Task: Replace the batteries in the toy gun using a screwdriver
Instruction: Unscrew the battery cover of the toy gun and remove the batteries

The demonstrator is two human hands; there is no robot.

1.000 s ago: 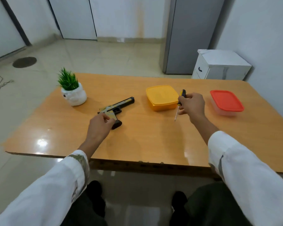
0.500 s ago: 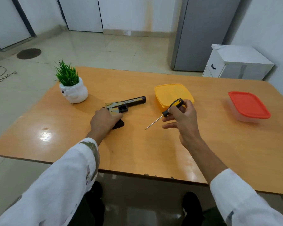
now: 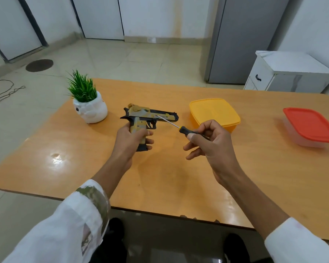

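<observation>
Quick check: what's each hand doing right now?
Left hand: closed around the toy gun grip.
Right hand: holding the screwdriver, its tip at the gun's side.

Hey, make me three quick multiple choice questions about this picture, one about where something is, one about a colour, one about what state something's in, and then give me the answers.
1. Where does the potted plant stand on the table?
A. Left of the toy gun
B. Between the two containers
C. At the near edge

2. What colour is the lid of the right-hand container?
A. Yellow
B. Red
C. Green

3. How is the toy gun now?
A. Lying flat on the table
B. Held upright by its grip in the left hand
C. Inside a container

Answers: 1 A, the plant sits left of the gun. 2 B, that lid is red; the yellow container is nearer the gun. 3 B, the left hand wraps the grip while the right hand aims the screwdriver at it.
</observation>
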